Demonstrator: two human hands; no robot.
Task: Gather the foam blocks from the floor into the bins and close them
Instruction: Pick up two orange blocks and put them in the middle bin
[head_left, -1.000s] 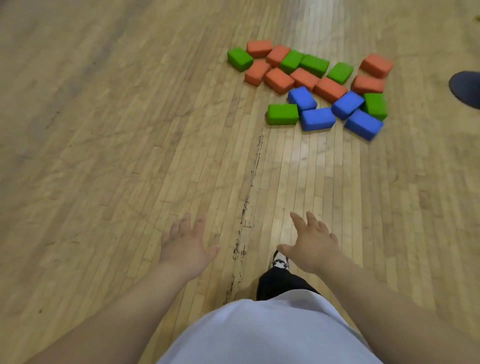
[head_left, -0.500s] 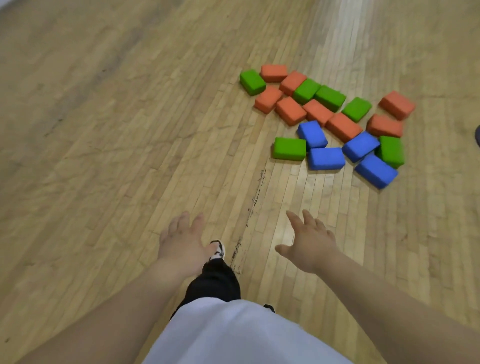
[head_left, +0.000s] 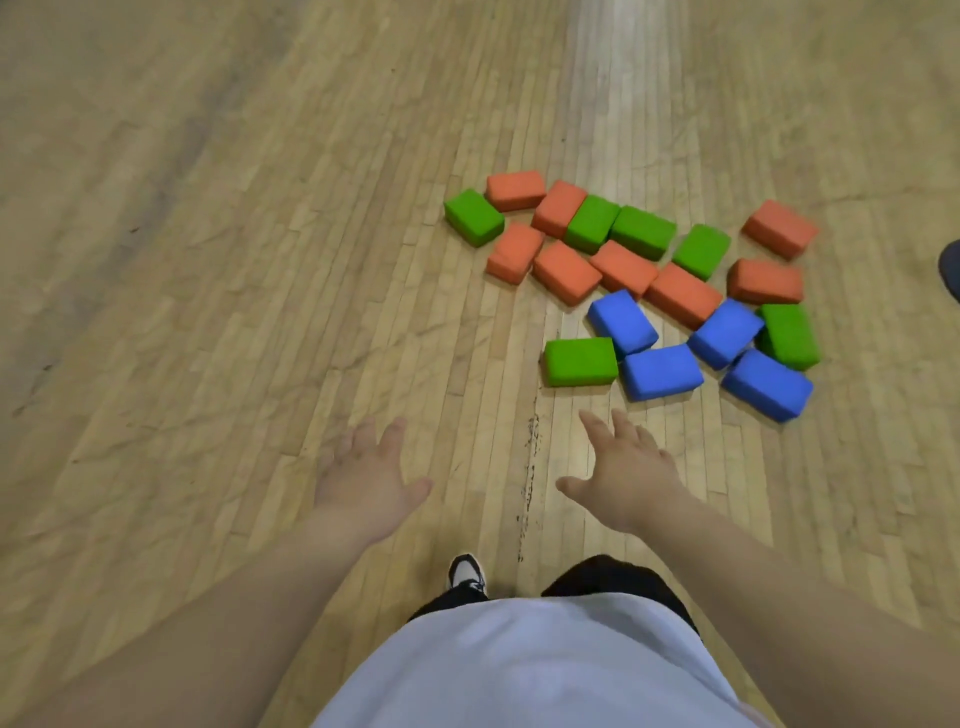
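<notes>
I noted my left grip (head_left: 366, 483) and right grip (head_left: 628, 478) spread and empty, short of the foam blocks (head_left: 579, 361) clustered on the floor (head_left: 260, 260) ahead; with no bin in view, I judged an overfull armful likely to spill.

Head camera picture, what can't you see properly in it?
All in the head view:
Bins: none shows; they lie beyond the frame.
Dark object: cut off by the right edge, so I cannot tell what it is.
Shoe: mostly hidden by the black trousers and white shirt.
Left hand: motion blur smears its fingers.
</notes>
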